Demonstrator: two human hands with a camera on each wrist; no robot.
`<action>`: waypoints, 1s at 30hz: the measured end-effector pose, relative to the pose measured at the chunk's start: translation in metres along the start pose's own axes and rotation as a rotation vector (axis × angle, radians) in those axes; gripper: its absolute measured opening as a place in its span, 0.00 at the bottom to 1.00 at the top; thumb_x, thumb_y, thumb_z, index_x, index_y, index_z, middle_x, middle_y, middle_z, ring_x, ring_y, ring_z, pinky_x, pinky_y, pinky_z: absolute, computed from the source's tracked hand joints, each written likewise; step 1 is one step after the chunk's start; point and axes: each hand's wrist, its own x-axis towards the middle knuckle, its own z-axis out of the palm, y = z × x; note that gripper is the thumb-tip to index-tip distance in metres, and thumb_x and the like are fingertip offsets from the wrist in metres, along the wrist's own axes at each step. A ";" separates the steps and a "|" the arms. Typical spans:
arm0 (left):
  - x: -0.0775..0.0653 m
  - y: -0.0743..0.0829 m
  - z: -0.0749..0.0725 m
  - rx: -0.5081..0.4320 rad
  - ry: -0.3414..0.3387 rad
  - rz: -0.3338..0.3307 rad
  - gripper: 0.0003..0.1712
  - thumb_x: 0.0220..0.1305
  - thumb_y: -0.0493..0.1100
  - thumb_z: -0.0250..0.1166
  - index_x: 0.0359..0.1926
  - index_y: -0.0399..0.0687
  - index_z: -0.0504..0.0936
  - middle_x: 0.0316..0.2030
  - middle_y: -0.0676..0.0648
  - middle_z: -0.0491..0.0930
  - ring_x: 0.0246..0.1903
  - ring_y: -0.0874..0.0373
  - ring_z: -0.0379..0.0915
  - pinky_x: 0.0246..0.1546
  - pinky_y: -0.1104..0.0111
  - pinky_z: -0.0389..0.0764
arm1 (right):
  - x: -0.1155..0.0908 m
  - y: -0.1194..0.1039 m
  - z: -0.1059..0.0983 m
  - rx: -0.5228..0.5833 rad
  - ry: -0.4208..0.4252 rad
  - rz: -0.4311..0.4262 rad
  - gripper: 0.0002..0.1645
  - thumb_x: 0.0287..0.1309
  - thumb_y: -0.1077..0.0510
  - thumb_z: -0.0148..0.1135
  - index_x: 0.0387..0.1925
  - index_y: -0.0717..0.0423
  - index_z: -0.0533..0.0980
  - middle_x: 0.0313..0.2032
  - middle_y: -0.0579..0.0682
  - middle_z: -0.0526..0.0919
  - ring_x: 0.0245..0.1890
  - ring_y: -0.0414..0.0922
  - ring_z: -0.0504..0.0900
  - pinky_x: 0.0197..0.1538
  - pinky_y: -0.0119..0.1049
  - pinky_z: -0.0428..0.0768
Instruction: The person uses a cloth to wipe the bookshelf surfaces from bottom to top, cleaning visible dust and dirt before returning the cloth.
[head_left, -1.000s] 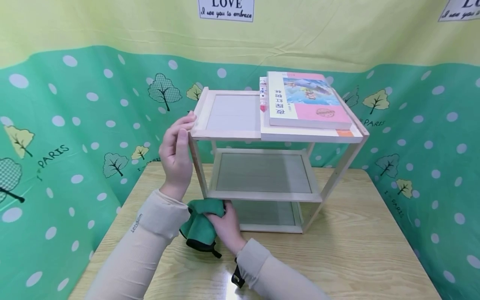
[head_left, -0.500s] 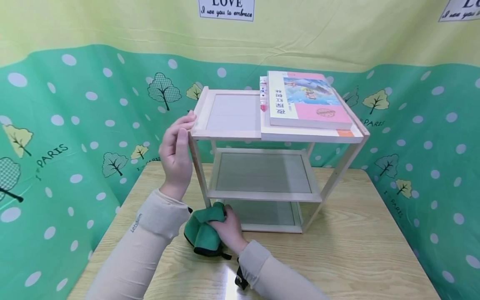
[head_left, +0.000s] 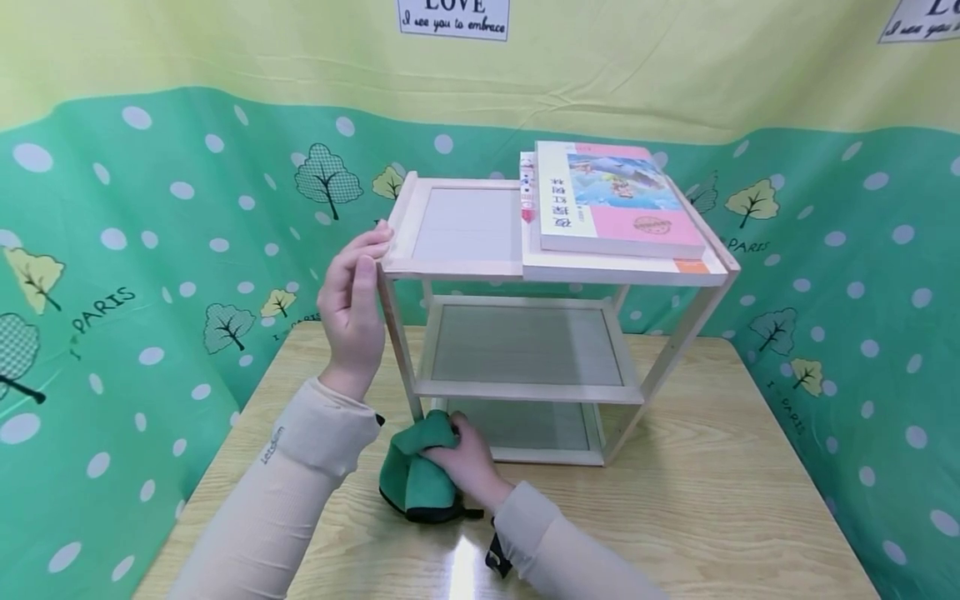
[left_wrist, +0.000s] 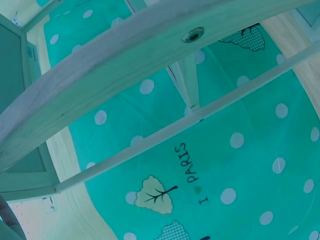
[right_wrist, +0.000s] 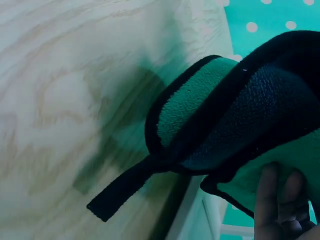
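Observation:
A three-tier wooden shelf rack (head_left: 525,392) stands on the table. My left hand (head_left: 356,308) holds its top left front corner, fingers over the top edge and thumb against the front. Down by the front left leg, my right hand (head_left: 468,462) grips a folded green cleaning cloth (head_left: 420,475) with black edging. The cloth hides the foot of that leg. In the right wrist view, the cloth (right_wrist: 200,100) hangs over the tabletop with its black loop sticking out, and my fingers (right_wrist: 267,200) show behind it. The left wrist view mostly takes in the rack's side bars (left_wrist: 150,85).
Two stacked books (head_left: 622,200), the upper one pink and blue, lie on the right half of the rack's top. The wood-grain table (head_left: 712,500) reaches out on both sides. A green and yellow patterned curtain (head_left: 187,267) encloses the back and sides.
My right hand and the cloth have moved down and slightly right, along the lower part of the front left leg. My left hand stays at the top corner.

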 end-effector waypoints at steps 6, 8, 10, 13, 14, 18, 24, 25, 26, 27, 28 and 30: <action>0.000 0.000 0.000 0.004 0.003 -0.003 0.15 0.67 0.31 0.47 0.42 0.22 0.77 0.51 0.53 0.84 0.60 0.48 0.77 0.68 0.49 0.71 | -0.005 -0.004 -0.007 -0.046 -0.037 -0.024 0.21 0.51 0.55 0.72 0.44 0.56 0.74 0.43 0.52 0.80 0.42 0.45 0.77 0.45 0.42 0.80; 0.000 0.000 0.000 0.007 0.000 -0.006 0.15 0.67 0.31 0.47 0.42 0.22 0.77 0.51 0.53 0.84 0.60 0.48 0.77 0.68 0.50 0.71 | -0.007 -0.005 -0.009 -0.056 -0.048 -0.037 0.20 0.51 0.55 0.73 0.43 0.56 0.74 0.43 0.52 0.81 0.42 0.45 0.77 0.45 0.41 0.81; 0.000 0.001 0.000 0.010 -0.003 -0.007 0.15 0.67 0.31 0.47 0.42 0.22 0.77 0.51 0.53 0.84 0.60 0.49 0.77 0.69 0.50 0.71 | -0.010 -0.005 -0.011 -0.068 -0.060 -0.047 0.20 0.50 0.55 0.73 0.42 0.55 0.74 0.42 0.51 0.81 0.41 0.44 0.77 0.44 0.40 0.81; 0.000 0.001 0.000 0.009 -0.008 -0.010 0.15 0.68 0.31 0.47 0.42 0.22 0.77 0.51 0.53 0.84 0.61 0.49 0.76 0.69 0.50 0.71 | -0.014 -0.006 -0.014 -0.100 -0.074 -0.073 0.19 0.50 0.55 0.73 0.40 0.54 0.74 0.39 0.50 0.81 0.39 0.42 0.76 0.41 0.37 0.80; 0.000 0.001 0.000 0.008 -0.010 -0.010 0.15 0.68 0.31 0.47 0.42 0.22 0.77 0.51 0.53 0.84 0.61 0.49 0.76 0.69 0.50 0.71 | -0.015 -0.007 -0.016 -0.114 -0.078 -0.079 0.18 0.50 0.55 0.72 0.40 0.54 0.74 0.39 0.49 0.81 0.38 0.42 0.76 0.40 0.37 0.80; 0.000 0.001 0.000 0.002 -0.009 -0.011 0.15 0.68 0.31 0.47 0.43 0.23 0.77 0.51 0.53 0.84 0.61 0.49 0.76 0.69 0.50 0.70 | -0.019 -0.009 -0.021 -0.205 -0.099 -0.116 0.17 0.49 0.55 0.72 0.38 0.52 0.73 0.36 0.48 0.81 0.34 0.40 0.75 0.35 0.33 0.78; -0.001 0.002 0.000 0.003 -0.006 -0.019 0.14 0.68 0.31 0.47 0.43 0.23 0.77 0.52 0.53 0.84 0.61 0.49 0.76 0.69 0.50 0.70 | -0.023 -0.009 -0.029 -0.371 -0.139 -0.191 0.17 0.48 0.55 0.72 0.36 0.50 0.72 0.30 0.43 0.78 0.29 0.37 0.71 0.31 0.29 0.73; -0.001 0.002 0.000 0.003 -0.007 -0.020 0.15 0.68 0.31 0.47 0.43 0.23 0.77 0.52 0.53 0.84 0.61 0.49 0.76 0.69 0.50 0.70 | -0.024 -0.009 -0.030 -0.388 -0.145 -0.202 0.16 0.48 0.55 0.72 0.35 0.50 0.72 0.30 0.43 0.78 0.28 0.37 0.71 0.31 0.28 0.73; -0.001 0.002 0.000 0.003 -0.008 -0.021 0.14 0.68 0.31 0.47 0.43 0.23 0.77 0.52 0.53 0.84 0.61 0.48 0.76 0.69 0.50 0.70 | -0.025 -0.008 -0.031 -0.405 -0.151 -0.212 0.16 0.48 0.55 0.72 0.35 0.50 0.72 0.29 0.42 0.77 0.28 0.36 0.71 0.31 0.28 0.72; -0.001 0.003 0.000 0.003 -0.009 -0.023 0.15 0.68 0.31 0.47 0.43 0.23 0.77 0.52 0.53 0.84 0.61 0.48 0.76 0.69 0.50 0.70 | -0.026 -0.008 -0.033 -0.418 -0.157 -0.220 0.16 0.48 0.55 0.72 0.35 0.50 0.72 0.29 0.42 0.76 0.28 0.36 0.70 0.31 0.28 0.72; -0.001 0.003 -0.001 0.006 -0.012 -0.024 0.15 0.68 0.31 0.47 0.43 0.23 0.77 0.52 0.53 0.84 0.62 0.48 0.75 0.69 0.50 0.70 | -0.027 -0.008 -0.034 -0.431 -0.162 -0.228 0.16 0.48 0.55 0.72 0.35 0.49 0.72 0.29 0.41 0.76 0.28 0.36 0.70 0.31 0.27 0.72; -0.001 0.003 -0.001 0.010 -0.015 -0.026 0.15 0.68 0.31 0.47 0.44 0.24 0.77 0.52 0.54 0.84 0.62 0.48 0.75 0.69 0.50 0.70 | -0.029 -0.008 -0.038 -0.439 -0.175 -0.237 0.16 0.49 0.55 0.72 0.34 0.49 0.72 0.29 0.41 0.75 0.28 0.36 0.70 0.31 0.28 0.72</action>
